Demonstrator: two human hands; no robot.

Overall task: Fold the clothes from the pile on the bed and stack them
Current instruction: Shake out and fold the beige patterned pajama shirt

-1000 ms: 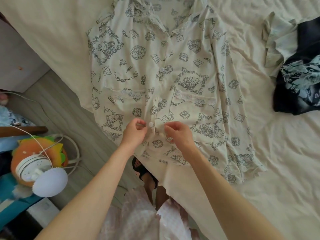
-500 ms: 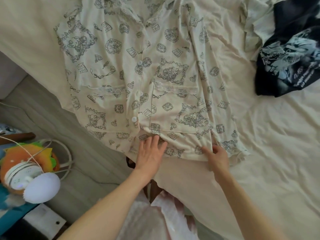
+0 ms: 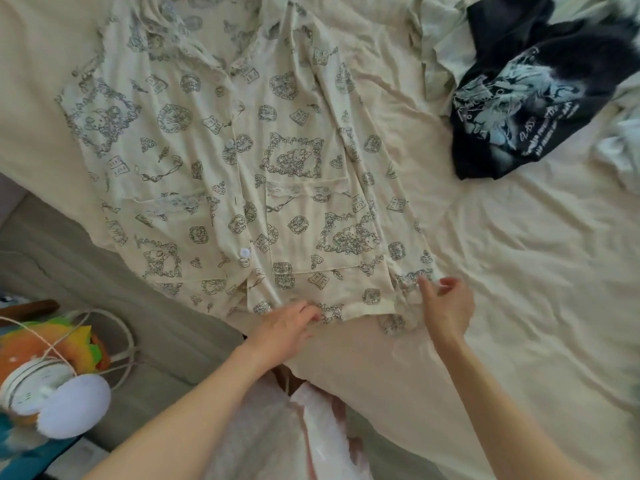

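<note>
Cream printed pyjama shirt (image 3: 242, 174) lies flat, front side up, spread on the bed (image 3: 519, 271), buttoned down the middle, collar toward the far edge, hem toward the person; its left part hangs a bit over the bed's near-left edge; two lace-trimmed pockets on the front. Left hand (image 3: 287, 327) rests on the hem near the middle, fingers look fairly straight and flat on the fabric, not clearly pinching anything; blurred. Right hand (image 3: 446, 306) is at the shirt's lower right corner, fingers loosely curled at the frilly hem edge; motion blur, so cannot tell whether it pinches the fabric or only touches it. Pile of clothes (image 3: 519, 91) sits at the far right of the bed, well apart from the shirt: a dark graphic-print top over pale green fabric. Floor (image 3: 69, 278) is left of the bed; there, a white round device (image 3: 52, 403) with cord, sitting on an orange and yellow toy (image 3: 59, 344). Person's pale pink garment (image 3: 263, 427) shows at bottom centre.
</note>
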